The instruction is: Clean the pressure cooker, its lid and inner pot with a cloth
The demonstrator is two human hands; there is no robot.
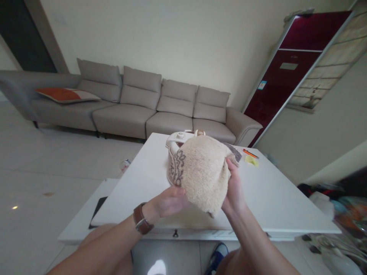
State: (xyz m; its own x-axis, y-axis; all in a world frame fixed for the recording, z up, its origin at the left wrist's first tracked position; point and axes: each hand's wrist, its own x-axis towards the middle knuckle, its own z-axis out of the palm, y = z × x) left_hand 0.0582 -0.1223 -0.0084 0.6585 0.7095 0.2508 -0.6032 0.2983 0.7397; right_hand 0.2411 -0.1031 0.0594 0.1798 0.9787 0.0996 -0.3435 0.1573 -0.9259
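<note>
Both my hands hold a beige towel (203,172) with a dark floral band, raised over the white table. The fingers of my left hand (172,200) pinch its lower left corner; a brown-strapped watch (143,219) is on that wrist. At the towel's right edge, my right hand (233,183) grips it, with the thumb on the near side and the other fingers hidden behind. Behind the towel stands a white appliance (179,137) with a knob and a handle, mostly covered from view, so I cannot tell its kind.
The white table (275,194) has drawer knobs along its front. At its right lie an orange pen (250,153) and a crumpled yellow paper (251,160). Beyond is a grey sofa (123,116) with an orange cushion (65,94). A dark red fridge (289,68) stands at right.
</note>
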